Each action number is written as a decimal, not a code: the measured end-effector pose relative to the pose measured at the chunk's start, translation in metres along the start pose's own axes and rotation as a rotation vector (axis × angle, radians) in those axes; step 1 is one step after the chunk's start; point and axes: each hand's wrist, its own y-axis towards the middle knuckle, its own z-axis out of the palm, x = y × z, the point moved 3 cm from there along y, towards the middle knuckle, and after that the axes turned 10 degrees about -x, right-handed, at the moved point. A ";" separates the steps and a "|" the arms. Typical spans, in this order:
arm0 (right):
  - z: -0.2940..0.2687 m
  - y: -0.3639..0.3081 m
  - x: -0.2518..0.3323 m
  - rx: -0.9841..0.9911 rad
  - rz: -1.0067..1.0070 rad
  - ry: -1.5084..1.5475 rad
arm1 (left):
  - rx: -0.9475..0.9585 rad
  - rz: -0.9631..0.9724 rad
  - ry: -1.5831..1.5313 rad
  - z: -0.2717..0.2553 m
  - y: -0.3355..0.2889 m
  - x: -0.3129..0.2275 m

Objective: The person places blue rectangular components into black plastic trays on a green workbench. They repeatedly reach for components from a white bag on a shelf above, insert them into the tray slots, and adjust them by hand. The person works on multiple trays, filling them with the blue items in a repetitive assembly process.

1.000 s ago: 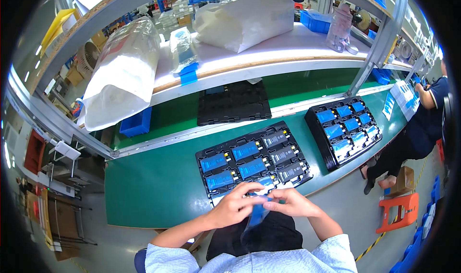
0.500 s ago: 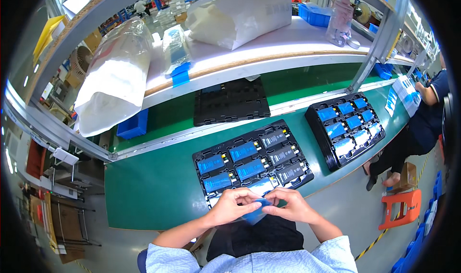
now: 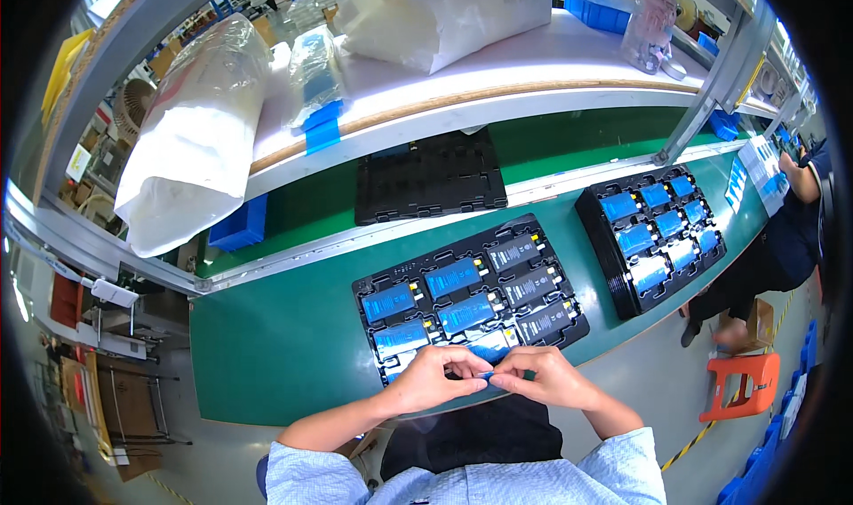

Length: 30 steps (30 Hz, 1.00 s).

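Observation:
My left hand (image 3: 430,379) and my right hand (image 3: 544,377) meet at the near edge of the bench, both closed in a pinch. Between their fingertips is a thin blue film (image 3: 486,375), seen almost edge-on. Just beyond my hands lies a black plastic tray (image 3: 426,266) of flat battery packs. Blue covers the packs in its left and middle columns, such as the blue battery pack (image 3: 450,277). The right column holds dark grey ones, like this grey battery pack (image 3: 530,286). My fingers partly hide the nearest row.
Stacked black trays (image 3: 613,265) with blue packs stand to the right. Another black tray (image 3: 431,185) lies beneath the shelf (image 3: 498,96), which carries white bags (image 3: 191,141). A co-worker (image 3: 764,247) is at the far right, near an orange stool (image 3: 743,388).
The blue film hung below my fingertips before; now only a small strip of it shows between them. My hands stay close together. The whole view has shifted slightly.

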 end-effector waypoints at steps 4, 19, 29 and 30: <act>0.000 0.000 -0.005 0.055 0.030 0.028 | 0.032 0.026 0.022 -0.001 0.002 0.006; -0.005 0.006 -0.019 0.036 0.054 0.348 | 0.194 -0.225 -0.600 -0.004 0.008 0.006; -0.036 0.032 0.000 -0.247 -0.175 0.038 | -0.018 0.097 -0.552 -0.022 0.031 0.009; -0.051 0.036 -0.005 -0.346 -0.217 -0.012 | -0.100 0.100 -0.565 -0.034 0.029 0.004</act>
